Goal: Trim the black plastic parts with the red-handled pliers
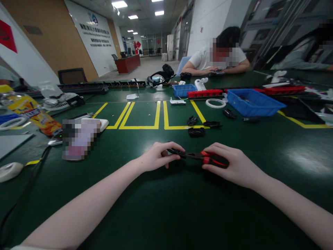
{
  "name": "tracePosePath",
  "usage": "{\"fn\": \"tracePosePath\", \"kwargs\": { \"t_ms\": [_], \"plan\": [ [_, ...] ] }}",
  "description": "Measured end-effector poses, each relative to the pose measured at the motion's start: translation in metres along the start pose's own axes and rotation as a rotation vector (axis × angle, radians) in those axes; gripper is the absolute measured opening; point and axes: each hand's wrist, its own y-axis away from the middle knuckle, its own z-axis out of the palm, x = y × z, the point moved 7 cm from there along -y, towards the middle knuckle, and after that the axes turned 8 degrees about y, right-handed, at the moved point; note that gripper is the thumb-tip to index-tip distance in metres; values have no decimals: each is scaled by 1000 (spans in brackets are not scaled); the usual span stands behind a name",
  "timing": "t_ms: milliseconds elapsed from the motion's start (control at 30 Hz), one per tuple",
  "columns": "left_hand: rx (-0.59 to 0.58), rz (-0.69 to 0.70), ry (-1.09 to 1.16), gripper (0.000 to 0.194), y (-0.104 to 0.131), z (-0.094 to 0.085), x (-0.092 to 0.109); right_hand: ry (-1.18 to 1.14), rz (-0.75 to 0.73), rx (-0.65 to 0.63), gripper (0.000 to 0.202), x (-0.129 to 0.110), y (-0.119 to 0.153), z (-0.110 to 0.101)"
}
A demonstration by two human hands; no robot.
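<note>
My right hand (226, 161) is wrapped round the red and black handles of a pair of pliers (195, 156), whose jaws point left. In my left hand (158, 157) a small black part (177, 151) is pinched between thumb and fingers. The plier jaws meet the right end of this part; whether they grip it I cannot tell. Just beyond my hands, several similar black parts lie on the green table, among them one piece (196, 132) in front and another (192, 120) behind it.
A large blue bin (256, 107) and a smaller one (184, 91) stand toward the back. A white tape ring (215, 103) lies between them. To the left are a phone (80, 140), a yellow drink bottle (39, 114) and a cable (24, 187). Across the table sits a person (218, 57).
</note>
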Motion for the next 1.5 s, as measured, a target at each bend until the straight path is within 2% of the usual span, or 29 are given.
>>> {"fn": "tracePosePath", "kwargs": {
  "t_ms": [400, 567, 733, 1033, 1300, 1367, 1500],
  "plan": [
    [12, -62, 46, 33, -1, -1, -5, -97, 44, -59, 39, 4, -2, 3],
    [22, -69, 60, 35, -1, -1, -7, -171, 107, 15, 37, 4, -1, 0],
    [22, -63, 55, 34, -1, -1, -7, -184, 125, 22, 36, 3, 1, 1],
    [39, -63, 49, 32, -1, -3, -5, -53, 17, 4, 37, 2, -1, -2],
    [62, -147, 101, 63, -1, -1, -8, 23, -11, 33, 38, -2, 1, -1],
    [71, -173, 93, 62, -1, -2, -11, 49, -30, 48, 38, -4, 1, -1],
    [70, -194, 55, 48, -3, -3, -13, 88, -57, 54, 36, -6, 1, -1]
  ]
}}
